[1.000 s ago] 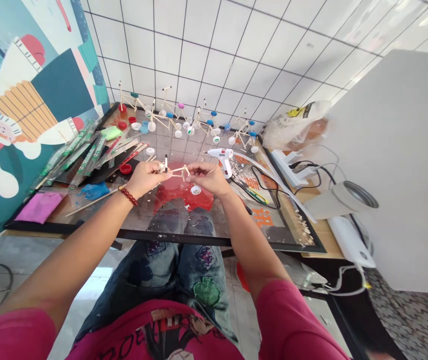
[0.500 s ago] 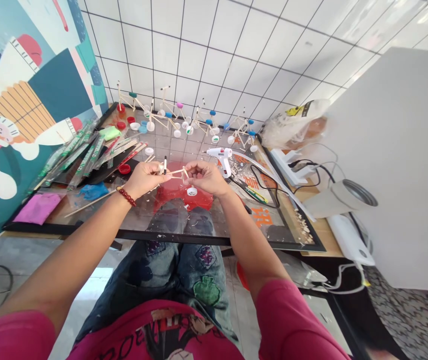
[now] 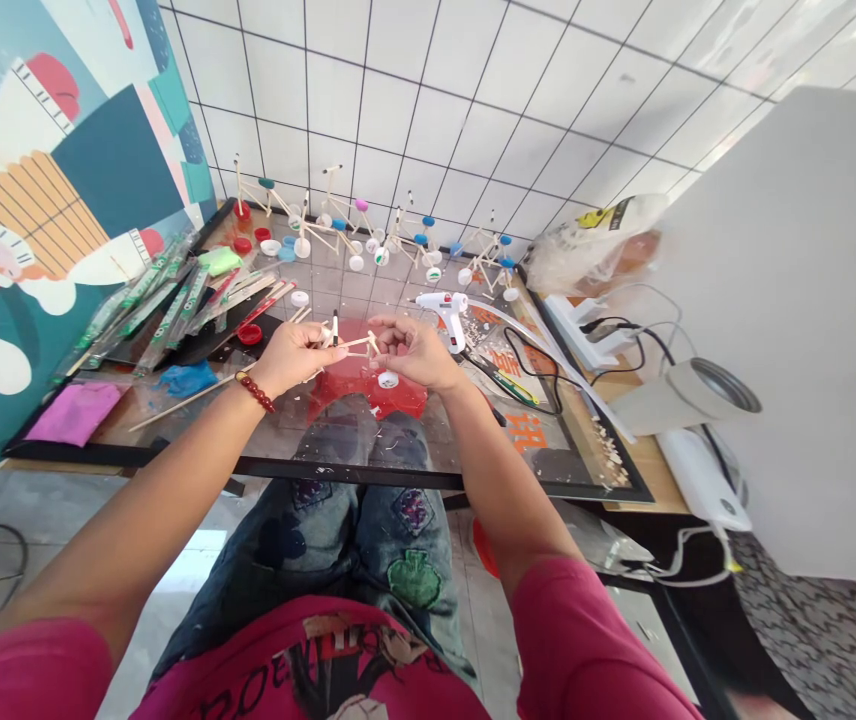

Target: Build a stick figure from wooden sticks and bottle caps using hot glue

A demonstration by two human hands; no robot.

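Over the near middle of the glass-topped table, my left hand (image 3: 294, 358) is closed on a small frame of pale wooden sticks (image 3: 356, 343). A short upright stick with a black tip (image 3: 335, 327) rises beside its fingertips. My right hand (image 3: 419, 354) has its thumb and fingers closed at the frame's right end; its exact contact is partly hidden. A white bottle cap (image 3: 387, 380) shows just below the right fingers, and I cannot tell if it is joined to the frame. A white glue gun (image 3: 449, 312) lies beyond my right hand.
Several stick-and-cap bicycle models (image 3: 398, 240) line the table's back edge. Wrapped chopsticks (image 3: 173, 310), a pink packet (image 3: 75, 412) and blue clay (image 3: 186, 379) lie left. A green cutter (image 3: 514, 388), a black cable (image 3: 548, 345) and a power strip (image 3: 574, 335) are right.
My hands and the stick frame stay together in nearly the same place. The right fingers shift slightly at the frame's end, and the white cap below appears a little higher and flatter.
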